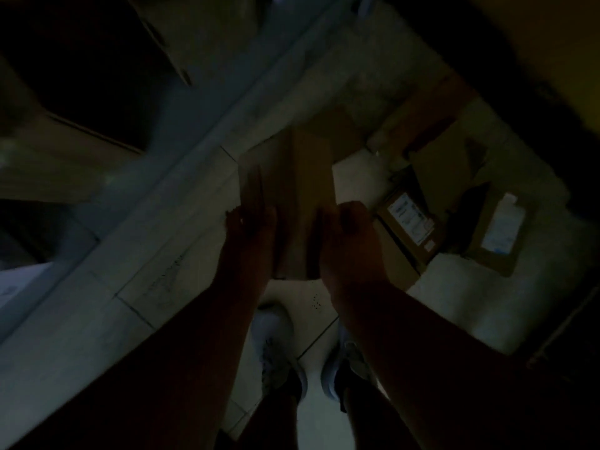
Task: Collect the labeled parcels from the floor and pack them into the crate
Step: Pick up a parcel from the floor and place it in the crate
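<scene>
The scene is dark and blurred. A brown cardboard parcel is held in front of me above the tiled floor. My left hand grips its left side and my right hand grips its right side. To the right, a brown parcel with a white label lies on the floor. Another labeled parcel lies further right. More cardboard boxes sit behind them. No crate can be made out with certainty.
My two light shoes stand on the pale tiled floor below the held parcel. Large dark shapes, perhaps boxes or furniture, fill the upper left. A dark edge borders the upper right.
</scene>
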A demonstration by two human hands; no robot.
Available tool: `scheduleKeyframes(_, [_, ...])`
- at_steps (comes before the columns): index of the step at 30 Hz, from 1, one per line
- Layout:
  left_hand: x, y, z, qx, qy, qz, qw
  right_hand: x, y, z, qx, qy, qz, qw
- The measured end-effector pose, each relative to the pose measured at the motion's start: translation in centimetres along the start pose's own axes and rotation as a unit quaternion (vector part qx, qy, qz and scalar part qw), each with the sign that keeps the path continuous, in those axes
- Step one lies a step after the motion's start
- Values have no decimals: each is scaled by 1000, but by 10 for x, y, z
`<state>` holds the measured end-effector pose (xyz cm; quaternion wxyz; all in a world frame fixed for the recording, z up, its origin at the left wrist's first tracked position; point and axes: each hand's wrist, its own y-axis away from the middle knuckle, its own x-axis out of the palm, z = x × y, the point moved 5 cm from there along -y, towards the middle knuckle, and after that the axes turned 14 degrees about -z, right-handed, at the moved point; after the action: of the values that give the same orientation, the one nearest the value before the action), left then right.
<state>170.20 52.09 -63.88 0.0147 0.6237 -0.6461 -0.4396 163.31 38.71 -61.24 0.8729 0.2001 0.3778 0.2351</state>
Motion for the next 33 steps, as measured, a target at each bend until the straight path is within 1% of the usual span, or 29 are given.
scheduleKeyframes(2, [-37, 36, -42, 22, 21, -3, 1000, -37, 31, 45, 1, -44, -21, 999])
scheduleKeyframes(4, [-72, 74, -93, 30, 42, 20, 998, -74, 63, 101, 15, -82, -2, 997])
scheduleKeyframes(6, [-105, 113, -139, 47, 67, 55, 995, -112, 91, 150, 0, -79, 30, 996])
scheduleKeyframes(8, [-146, 154, -190, 95, 67, 68, 991, -150, 127, 201, -65, -71, 64, 993])
scheduleKeyframes(9, [-166, 174, -211, 98, 79, 70, 990, -168, 148, 224, -86, -81, 81, 990])
scheduleKeyframes(10, [-185, 192, -230, 80, 110, 81, 987, -184, 169, 245, -107, -108, 97, 984])
scheduleKeyframes(11, [-203, 212, -248, 38, 161, 102, 981, -200, 191, 265, -134, -129, 104, 977])
scheduleKeyframes(12, [-219, 230, -262, -8, 225, 133, 965, -216, 212, 282, -171, -141, 106, 969])
scheduleKeyframes(13, [-233, 248, -277, -32, 287, 170, 942, -231, 232, 298, -213, -142, 104, 961])
scheduleKeyframes(14, [-248, 264, -292, -31, 333, 198, 921, -244, 250, 313, -260, -129, 100, 952])
scheduleKeyframes(15, [-262, 277, -306, -12, 357, 211, 910, -256, 268, 326, -305, -107, 94, 941])
scheduleKeyframes(16, [-276, 288, -317, 12, 367, 208, 907, -267, 283, 337, -345, -92, 84, 930])
scheduleKeyframes(17, [-291, 298, -327, 36, 369, 189, 909, -278, 295, 347, -379, -83, 67, 919])
scheduleKeyframes(20, [-324, 320, -345, 95, 344, 136, 924, -308, 319, 371, -465, -45, -11, 884])
scheduleKeyframes(21, [-332, 326, -349, 106, 338, 129, 926, -316, 322, 377, -470, -43, -21, 881])
scheduleKeyframes(22, [-339, 332, -352, 123, 333, 125, 927, -322, 326, 381, -453, -55, -12, 889])
scheduleKeyframes(23, [-347, 337, -354, 143, 329, 119, 926, -328, 329, 386, -425, -79, 20, 902])
scheduleKeyframes(25, [-361, 347, -355, 166, 332, 98, 924, -331, 333, 391, -355, -142, 138, 914])
scheduleKeyframes(27, [-372, 356, -351, 161, 355, 96, 916, -328, 339, 392, -277, -198, 266, 902])
scheduleKeyframes(28, [-375, 361, -348, 149, 369, 104, 911, -328, 342, 393, -258, -216, 302, 892])
scheduleKeyframes(29, [-378, 367, -344, 134, 382, 110, 908, -329, 345, 394, -253, -226, 316, 886])
scheduleKeyframes(31, [-384, 380, -334, 101, 404, 108, 903, -332, 354, 395, -258, -242, 319, 879])
scheduleKeyframes(33, [-388, 395, -324, 84, 424, 94, 897, -335, 361, 393, -297, -238, 312, 870])
